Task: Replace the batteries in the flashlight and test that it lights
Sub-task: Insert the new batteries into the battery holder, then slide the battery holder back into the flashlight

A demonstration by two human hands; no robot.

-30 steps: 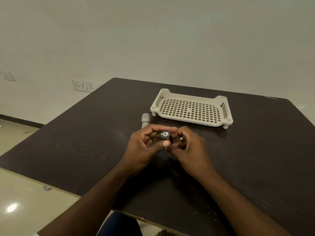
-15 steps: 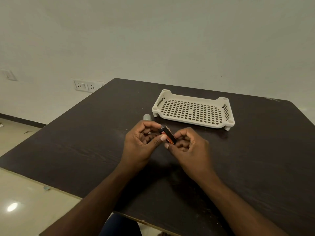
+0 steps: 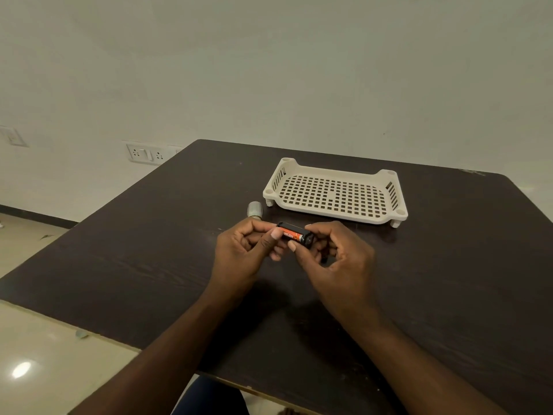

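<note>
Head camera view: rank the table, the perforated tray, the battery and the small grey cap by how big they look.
1. table
2. perforated tray
3. battery, partly covered by the hands
4. grey cap, close to the battery, so unsure

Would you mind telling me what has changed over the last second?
The battery, seen end-on a second ago, has been turned sideways, label up, held between left hand and right hand. The tray, the grey cap and the table stayed put.

A plain, sparse room, office-like: bare pale wall (image 3: 299, 70), wall sockets (image 3: 145, 153), glossy tiled floor (image 3: 36, 354), one dark wooden desk (image 3: 149, 250).
</note>
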